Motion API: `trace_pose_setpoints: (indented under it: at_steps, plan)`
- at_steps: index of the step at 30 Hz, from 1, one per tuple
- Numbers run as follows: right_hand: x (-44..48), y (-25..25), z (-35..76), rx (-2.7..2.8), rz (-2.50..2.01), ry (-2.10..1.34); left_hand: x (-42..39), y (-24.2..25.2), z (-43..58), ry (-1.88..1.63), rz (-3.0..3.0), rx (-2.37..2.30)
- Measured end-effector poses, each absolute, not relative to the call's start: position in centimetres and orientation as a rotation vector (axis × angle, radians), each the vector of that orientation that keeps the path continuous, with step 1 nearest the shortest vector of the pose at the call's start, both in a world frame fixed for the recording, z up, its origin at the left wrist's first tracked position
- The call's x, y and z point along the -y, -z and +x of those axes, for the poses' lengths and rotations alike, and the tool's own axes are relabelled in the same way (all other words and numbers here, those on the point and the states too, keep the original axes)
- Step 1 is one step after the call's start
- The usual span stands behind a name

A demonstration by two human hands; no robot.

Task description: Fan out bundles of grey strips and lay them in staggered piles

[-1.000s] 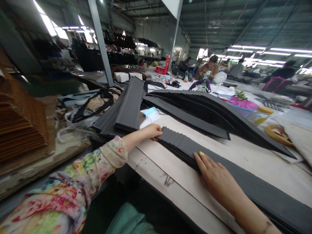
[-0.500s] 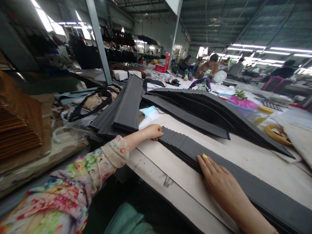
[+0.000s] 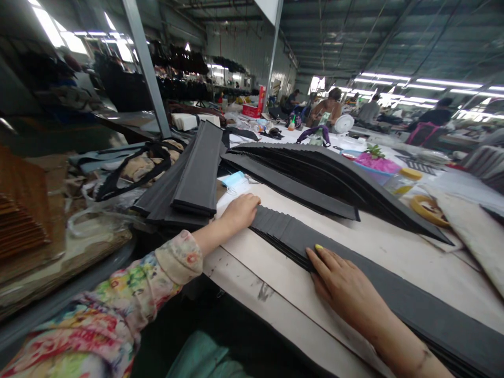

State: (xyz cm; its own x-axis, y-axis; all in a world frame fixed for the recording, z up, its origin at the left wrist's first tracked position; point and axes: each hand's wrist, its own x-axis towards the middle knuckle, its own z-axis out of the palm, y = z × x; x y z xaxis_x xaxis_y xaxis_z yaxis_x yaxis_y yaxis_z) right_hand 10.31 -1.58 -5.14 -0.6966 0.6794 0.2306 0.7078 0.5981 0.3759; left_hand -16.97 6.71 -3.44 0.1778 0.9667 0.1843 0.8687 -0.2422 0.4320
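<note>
Your left hand (image 3: 241, 207) lies palm down on the far left end of the fanned stack of dark strips (image 3: 283, 231), fingers pressed together and slightly curled over the staggered ends. Your right hand (image 3: 342, 286) rests flat further right on the same stack, fingers together and pressing at its near edge. The stack runs along the white table (image 3: 394, 252), from the left hand to the near right corner of the view. Beyond it, further from you, lies a larger pile of long dark strips (image 3: 326, 178). A blue face mask (image 3: 234, 181) sits just beyond your left hand, and a tied bundle of strips (image 3: 199, 168) lies to its left.
</note>
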Motion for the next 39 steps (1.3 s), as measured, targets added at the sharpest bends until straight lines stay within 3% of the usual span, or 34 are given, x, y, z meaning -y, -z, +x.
trace_pose_setpoints:
  at_steps: [6,13,17,22,33,39]
  plan:
    - [0.9,4.1,10.5,2.691,-1.185,0.463,-2.3,4.1,-10.8,-0.654,2.838,-1.077]
    - [-4.8,2.4,15.4,2.517,-1.478,-0.047,-1.5,5.8,-9.9,-0.674,2.899,-1.109]
    - [-7.5,2.9,16.8,2.463,-1.789,-0.554,-1.6,5.9,-10.0,-0.688,2.889,-1.118]
    - [-8.0,2.8,15.5,2.507,-1.842,-0.852,-1.3,5.9,-9.9,-0.684,2.901,-1.133]
    - [-6.7,0.1,15.2,2.507,-1.816,-1.020,-0.9,5.9,-10.0,-0.707,2.949,-1.158]
    - [-3.9,-1.4,14.4,2.587,-1.584,-0.855,0.1,4.9,-9.9,-0.755,2.901,-1.160]
